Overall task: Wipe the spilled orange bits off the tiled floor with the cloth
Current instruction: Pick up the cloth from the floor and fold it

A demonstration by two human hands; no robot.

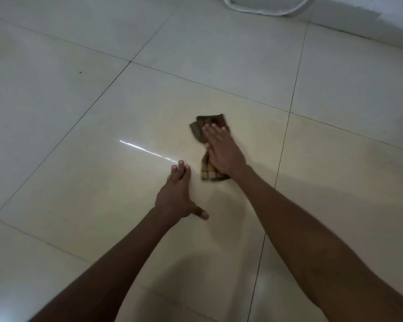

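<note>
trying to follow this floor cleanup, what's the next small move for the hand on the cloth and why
Probably a short sweep of the cloth leftward. The right hand lies flat on it, pressing it to the floor, and a few small dark specks lie just left of it. The left hand is braced flat on the tile. No orange bits are clearly visible.

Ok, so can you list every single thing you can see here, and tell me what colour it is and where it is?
cloth: one, brown and yellow checked, crumpled on the floor under the right hand
tiled floor: one, shiny cream tiles with dark joints, fills the view
speck: one, dark, on a tile at upper left
round white thing: one, white, cut off at the top edge; cannot tell what it is
wall: one, pale, top right corner
orange bits: none clearly visible
left hand: one, flat on the floor, fingers spread, empty
right hand: one, pressing flat on the cloth
</note>
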